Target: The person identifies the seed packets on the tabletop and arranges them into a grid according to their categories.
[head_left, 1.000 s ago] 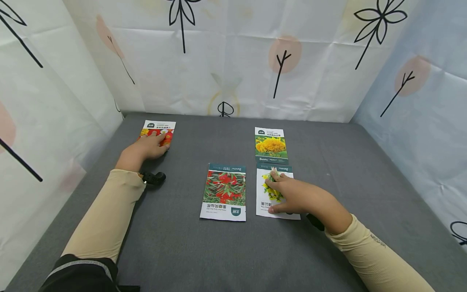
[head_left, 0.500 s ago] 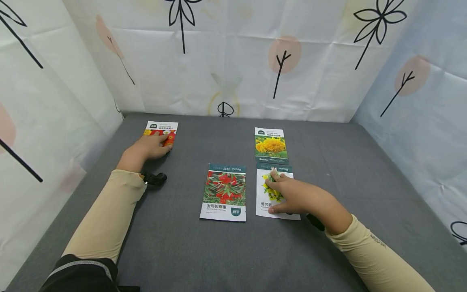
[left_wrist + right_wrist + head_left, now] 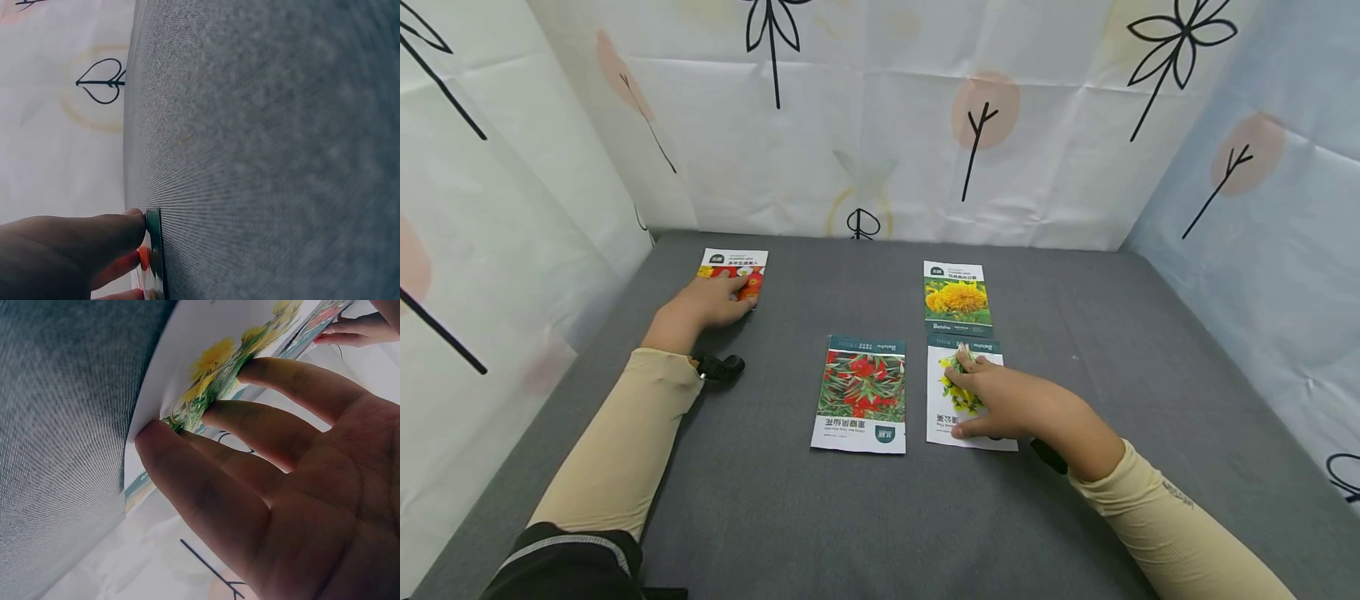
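My left hand (image 3: 707, 304) lies over a flower seed packet with red and yellow blooms (image 3: 733, 258) at the far left of the table, hiding its lower part. In the left wrist view its thumb touches the green end of that packet (image 3: 154, 219). On the right, my right hand (image 3: 1015, 402) rests spread fingertips on a white seed packet with yellow dandelion flowers (image 3: 936, 404). The right wrist view shows the fingertips pressing the printed face of this packet (image 3: 187, 347), palm raised above it.
Just behind the dandelion packet lies a seed packet with a big yellow flower (image 3: 957, 297). A red-flowered seed packet (image 3: 861, 387) lies left of the dandelion one. The grey table (image 3: 820, 517) is bounded by printed white cloth walls (image 3: 880, 100).
My left hand has slid the red and yellow flower packet slightly to the right. My right hand and the other packets have stayed in place.
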The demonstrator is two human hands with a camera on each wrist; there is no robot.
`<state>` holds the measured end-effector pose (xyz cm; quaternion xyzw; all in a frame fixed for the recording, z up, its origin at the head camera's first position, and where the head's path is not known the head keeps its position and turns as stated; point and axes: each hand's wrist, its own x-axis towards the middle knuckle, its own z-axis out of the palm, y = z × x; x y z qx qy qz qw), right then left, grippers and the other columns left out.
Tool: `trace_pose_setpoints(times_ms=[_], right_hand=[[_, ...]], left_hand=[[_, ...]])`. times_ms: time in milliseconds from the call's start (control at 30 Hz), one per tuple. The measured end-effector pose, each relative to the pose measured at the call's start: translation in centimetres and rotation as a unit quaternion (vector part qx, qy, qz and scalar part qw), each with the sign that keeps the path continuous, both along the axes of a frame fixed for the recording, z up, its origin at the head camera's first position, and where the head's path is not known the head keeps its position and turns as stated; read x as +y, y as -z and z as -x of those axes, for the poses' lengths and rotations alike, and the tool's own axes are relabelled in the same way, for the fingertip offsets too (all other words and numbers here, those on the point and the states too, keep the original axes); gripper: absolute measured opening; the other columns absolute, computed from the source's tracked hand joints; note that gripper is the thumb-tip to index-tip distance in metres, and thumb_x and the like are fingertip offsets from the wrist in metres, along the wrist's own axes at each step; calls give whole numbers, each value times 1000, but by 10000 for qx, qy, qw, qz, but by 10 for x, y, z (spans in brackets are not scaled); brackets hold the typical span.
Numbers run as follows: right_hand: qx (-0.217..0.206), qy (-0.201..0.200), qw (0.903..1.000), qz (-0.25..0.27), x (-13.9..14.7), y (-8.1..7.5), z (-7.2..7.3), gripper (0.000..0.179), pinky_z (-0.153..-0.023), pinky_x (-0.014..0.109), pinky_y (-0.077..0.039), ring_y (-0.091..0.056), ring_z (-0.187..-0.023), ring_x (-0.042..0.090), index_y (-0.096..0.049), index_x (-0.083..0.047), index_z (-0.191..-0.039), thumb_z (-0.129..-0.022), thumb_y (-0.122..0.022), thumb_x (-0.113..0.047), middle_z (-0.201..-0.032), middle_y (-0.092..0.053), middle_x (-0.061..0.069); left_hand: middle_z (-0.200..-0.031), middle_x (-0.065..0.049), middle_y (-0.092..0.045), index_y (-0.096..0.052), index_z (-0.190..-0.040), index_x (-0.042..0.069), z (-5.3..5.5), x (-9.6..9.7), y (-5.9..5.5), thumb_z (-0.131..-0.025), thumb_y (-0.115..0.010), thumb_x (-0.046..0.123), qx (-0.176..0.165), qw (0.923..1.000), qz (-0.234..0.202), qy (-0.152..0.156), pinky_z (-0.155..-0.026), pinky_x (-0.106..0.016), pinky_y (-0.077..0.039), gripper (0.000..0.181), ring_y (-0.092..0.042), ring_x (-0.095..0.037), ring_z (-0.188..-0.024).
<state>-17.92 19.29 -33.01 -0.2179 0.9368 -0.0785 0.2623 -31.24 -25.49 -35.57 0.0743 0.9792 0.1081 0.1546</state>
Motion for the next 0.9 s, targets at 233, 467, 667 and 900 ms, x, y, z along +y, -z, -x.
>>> trace_pose_setpoints(times_ms=[233,467,667,900], right_hand=[[33,-25,10000,1,0,-1,-1,93,-122,63,-38,-24,-161,48,-36,-12,-167,-93,-80,-48,-177,-17,22],[29,-26,10000,-16,0,-2,-1,93,-122,63,-37,-24,-161,48,-36,-12,-167,-94,-80,-48,-177,-17,22],[17,-42,10000,-25,0,-2,-1,93,-123,63,-37,-24,-161,47,-36,-12,-167,-93,-80,-48,-177,-17,22],[7,-57,10000,-6,-1,-3,-1,93,-123,62,-37,-24,-161,47,-36,-12,-167,-93,-80,-49,-177,-17,22]], left_hand=[[-171,-36,-17,-28,-167,4,-3,4,-3,-111,-45,43,16,10000,58,30,-121,-76,-27,71,-22,-67,-151],[-171,-36,-18,-27,-167,4,-4,7,-4,-110,-45,43,18,10000,80,39,-122,-75,-27,71,-22,-67,-151],[-170,-36,-19,-28,-167,3,-4,9,-4,-110,-44,44,35,9999,106,80,-123,-75,-26,72,-21,-68,-151],[-169,-37,-21,-28,-167,2,-4,11,-5,-110,-45,43,39,9999,92,128,-124,-74,-25,71,-20,-68,-151]])
